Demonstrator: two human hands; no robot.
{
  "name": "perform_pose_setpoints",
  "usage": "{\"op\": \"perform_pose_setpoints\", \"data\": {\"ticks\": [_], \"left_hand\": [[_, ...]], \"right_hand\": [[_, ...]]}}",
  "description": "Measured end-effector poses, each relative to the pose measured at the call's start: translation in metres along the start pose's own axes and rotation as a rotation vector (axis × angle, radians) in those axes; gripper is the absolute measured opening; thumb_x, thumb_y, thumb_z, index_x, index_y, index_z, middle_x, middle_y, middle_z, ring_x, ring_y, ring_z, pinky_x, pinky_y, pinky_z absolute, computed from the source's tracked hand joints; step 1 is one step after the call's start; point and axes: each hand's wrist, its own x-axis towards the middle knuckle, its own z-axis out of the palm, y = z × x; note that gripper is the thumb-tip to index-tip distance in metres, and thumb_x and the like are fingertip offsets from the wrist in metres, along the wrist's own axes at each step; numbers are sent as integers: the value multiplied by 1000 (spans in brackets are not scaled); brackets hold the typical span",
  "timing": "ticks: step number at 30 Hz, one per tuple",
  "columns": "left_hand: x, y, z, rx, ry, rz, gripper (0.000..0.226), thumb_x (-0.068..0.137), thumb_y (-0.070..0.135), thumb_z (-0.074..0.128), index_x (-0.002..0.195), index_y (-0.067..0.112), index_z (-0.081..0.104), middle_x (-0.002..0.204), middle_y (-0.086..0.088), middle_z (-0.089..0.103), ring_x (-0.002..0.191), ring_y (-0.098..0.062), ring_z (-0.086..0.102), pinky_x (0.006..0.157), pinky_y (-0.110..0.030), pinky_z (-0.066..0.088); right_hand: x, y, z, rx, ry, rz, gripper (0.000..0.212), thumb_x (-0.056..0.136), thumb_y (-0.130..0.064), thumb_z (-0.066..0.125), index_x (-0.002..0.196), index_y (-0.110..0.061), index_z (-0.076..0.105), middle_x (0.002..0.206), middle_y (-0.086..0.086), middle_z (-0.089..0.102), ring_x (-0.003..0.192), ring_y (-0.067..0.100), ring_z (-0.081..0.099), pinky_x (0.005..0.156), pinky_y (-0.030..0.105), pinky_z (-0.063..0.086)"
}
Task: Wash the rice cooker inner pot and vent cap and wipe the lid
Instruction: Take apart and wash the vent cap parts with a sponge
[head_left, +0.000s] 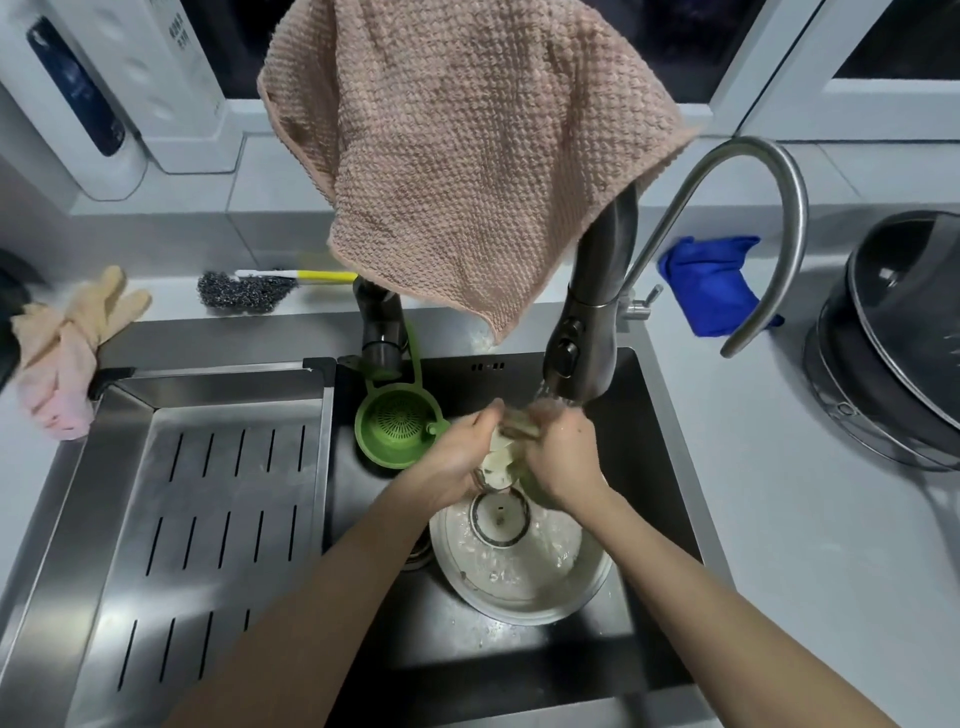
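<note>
Currently, centre frame: left hand (457, 457) and right hand (563, 452) both curl round small part, likely vent cap (511, 428), with pale sponge (497, 461), under faucet (571, 353) stream. Soapy inner pot (519, 618) sits just below in sink (519, 667). Advice: rotate part, flush crevices, grip firmly since probably slippery.

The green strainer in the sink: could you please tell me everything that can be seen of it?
The green strainer is a round, plastic-looking cup with a finely perforated bottom and a small knob on its right rim. A long green loop rises to the dark tap base, from which it seems to hang against the back wall of the sink, open side up, seemingly empty. The left hand, gripping a pale item, overlaps its right edge; contact cannot be told.
</note>
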Motion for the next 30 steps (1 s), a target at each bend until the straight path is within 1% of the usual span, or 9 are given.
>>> {"op": "perform_pose_setpoints", "data": {"ticks": [3, 5, 8, 14, 17, 19, 23, 28, 30], "left_hand": [[-5, -2, -1, 33, 0, -52, 46, 100, 38, 35, 77, 13, 65, 60, 1, 68, 63, -18, 62, 54, -27, 50], [-10, -6, 2, -21, -1, -70, 41, 99, 40, 37, 94, 11, 66, 72, -7, 68, 58, -17, 62, 47, -26, 49], [-9, -11, 5, -127, 11, 24, 32, 98, 37, 41, 100, 14, 63, 88, -15, 65, 70, -22, 60, 57, -30, 46], [-8, -10, -7, -431, 123, 38, 51, 95, 46, 40, 120, 5, 57, 94, -17, 67, 73, -25, 66, 60, -31, 55], [-9, -5, -7, -448, 195, 61, 50, 95, 46, 42, 121, 6, 57, 92, -15, 68, 76, -25, 66, 68, -33, 54], [-9, -7, -5, -457, 225, 63, 48, 94, 46, 44, 123, 9, 56, 92, -11, 68, 79, -22, 65, 69, -32, 53], [-11, -10, -3, -530, 260, -8, 52, 92, 51, 46, 120, 8, 57, 86, -13, 67, 76, -25, 65, 73, -35, 54], [-14, -13, -4, -533, 230, -3, 51, 92, 51, 46, 122, 10, 57, 83, -9, 67, 70, -20, 67, 61, -29, 53], [-17, -18, -2, -531, 173, -2, 48, 94, 49, 44, 126, 14, 53, 87, -9, 67, 72, -18, 68, 61, -29, 54]], "right_hand": [[-10, 11, 4, -90, -32, -259, 18, 68, -9, 71, 85, -13, 75, 80, 7, 70, 70, 28, 66, 59, 23, 41], [-13, 17, 5, -201, -19, -78, 10, 79, -16, 67, 86, -14, 73, 83, 6, 70, 77, 28, 65, 60, 24, 37], [-24, 15, 14, -190, -117, 265, 18, 90, -28, 56, 95, -18, 71, 91, 4, 70, 88, 27, 63, 67, 29, 41], [-44, 9, 6, 542, -219, 300, 21, 95, -28, 53, 111, -25, 66, 104, -2, 68, 98, 17, 62, 92, 41, 49], [-63, -6, 0, 796, -440, 282, 45, 100, -29, 43, 144, -32, 35, 144, -12, 41, 132, 6, 39, 114, 32, 29], [-70, -14, 1, 817, -553, 318, 51, 102, -34, 33, 149, -34, 13, 149, -23, 15, 139, -3, 14, 117, 23, 11], [-77, -24, 16, 706, -501, 299, 53, 104, -30, 28, 150, -34, 2, 148, -16, 19, 132, -7, 15, 104, 6, 13], [-77, -10, 36, 519, -356, 283, 60, 98, -48, 34, 149, -43, 3, 152, -6, 25, 140, 11, 21, 119, 39, 12], [-78, -3, 42, 511, -311, 278, 65, 91, -61, 34, 148, -46, 5, 149, -5, 31, 138, 12, 28, 117, 41, 20]]}}
